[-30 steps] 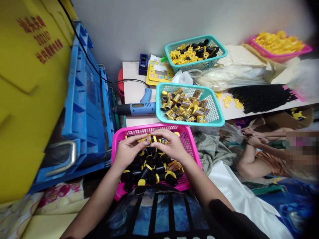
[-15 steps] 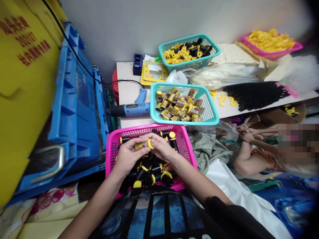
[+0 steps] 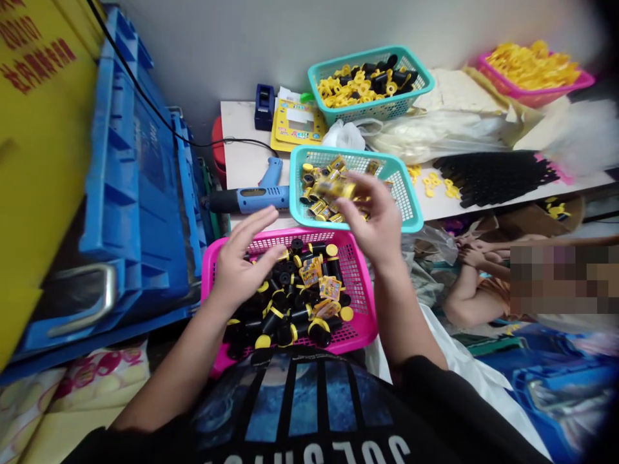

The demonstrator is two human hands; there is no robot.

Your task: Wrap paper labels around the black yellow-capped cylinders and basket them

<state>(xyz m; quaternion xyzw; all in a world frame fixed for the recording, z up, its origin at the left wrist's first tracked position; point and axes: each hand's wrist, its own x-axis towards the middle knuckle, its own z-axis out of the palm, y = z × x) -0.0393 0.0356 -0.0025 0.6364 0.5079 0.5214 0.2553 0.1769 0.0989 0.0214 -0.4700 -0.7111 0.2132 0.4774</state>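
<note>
1. The right hand pinches a yellow tube between thumb and fingers, above the near turquoise basket; motion blur makes its printing unreadable.
2. That hand covers part of the small labelled tubes in this basket, so their number cannot be told.
3. The left hand holds nothing visible, fingers spread from thumb, over the left of the pink basket, hiding some black cylinders.
4. On the far left, the yellow panel's red lettering is cut off by the picture's edge.
</note>
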